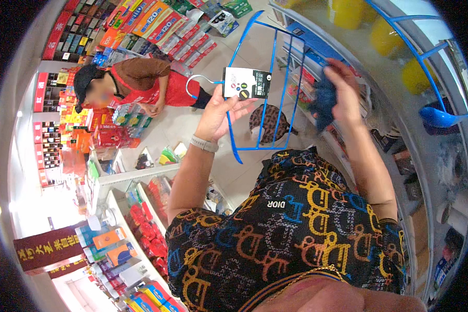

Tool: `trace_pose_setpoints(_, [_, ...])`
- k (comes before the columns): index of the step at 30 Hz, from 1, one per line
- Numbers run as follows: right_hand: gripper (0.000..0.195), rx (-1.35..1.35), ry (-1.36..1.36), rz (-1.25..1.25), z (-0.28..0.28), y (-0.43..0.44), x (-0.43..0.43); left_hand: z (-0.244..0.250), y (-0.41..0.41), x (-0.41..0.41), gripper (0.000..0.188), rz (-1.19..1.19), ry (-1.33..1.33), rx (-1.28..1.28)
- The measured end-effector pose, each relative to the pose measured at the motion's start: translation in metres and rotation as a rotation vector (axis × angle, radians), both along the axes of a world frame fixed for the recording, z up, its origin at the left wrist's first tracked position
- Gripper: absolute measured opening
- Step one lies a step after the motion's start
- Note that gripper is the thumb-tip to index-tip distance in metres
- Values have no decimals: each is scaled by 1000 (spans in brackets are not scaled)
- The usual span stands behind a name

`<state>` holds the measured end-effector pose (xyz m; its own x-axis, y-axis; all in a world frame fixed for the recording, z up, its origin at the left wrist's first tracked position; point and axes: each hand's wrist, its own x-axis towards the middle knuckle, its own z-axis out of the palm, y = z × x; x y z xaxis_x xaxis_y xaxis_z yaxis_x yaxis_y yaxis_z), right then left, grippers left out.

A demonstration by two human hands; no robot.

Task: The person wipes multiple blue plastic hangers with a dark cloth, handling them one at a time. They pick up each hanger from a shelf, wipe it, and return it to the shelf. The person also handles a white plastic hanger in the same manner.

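My left hand [222,115] holds a blue wire clothes hanger rack [273,87] near its neck, with the fingers at a black-and-white card label [247,82]. The rack has several parallel bars, broad curved shoulder ends and a silver hook, which points left. On the other side, my right hand [343,89] is raised beside a shelf and blurred by movement. A dark blue item [323,103] lies at its palm side; whether the hand grips it cannot be made out. Below the rack is a brown patterned round object [271,123].
A person [140,84] in a red apron and black cap stands at the left, by stacked drink packs. Product shelves [121,183] run along the lower left. On the right curve mirror-like glass panels [405,97] and shelving. Stacked boxes [156,23] stand farther off.
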<state>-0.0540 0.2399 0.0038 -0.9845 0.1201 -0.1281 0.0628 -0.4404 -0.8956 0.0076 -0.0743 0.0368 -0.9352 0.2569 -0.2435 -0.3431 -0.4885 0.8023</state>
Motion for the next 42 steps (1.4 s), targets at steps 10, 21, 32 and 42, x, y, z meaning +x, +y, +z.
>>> trace_pose_setpoints(10, [52, 1192, 1040, 260, 47, -94, 41, 5, 74, 32, 76, 53, -26, 306])
trace_pose_setpoints(21, [36, 398, 209, 99, -12, -42, 10, -5, 52, 23, 76, -58, -69, 288])
trace_pose_setpoints(32, [47, 1066, 818, 202, -15, -42, 32, 2, 40, 13, 72, -14, -63, 235])
trace_pose_setpoints(42, [38, -278, -217, 123, -62, 48, 12, -8, 9, 9, 70, 27, -21, 194])
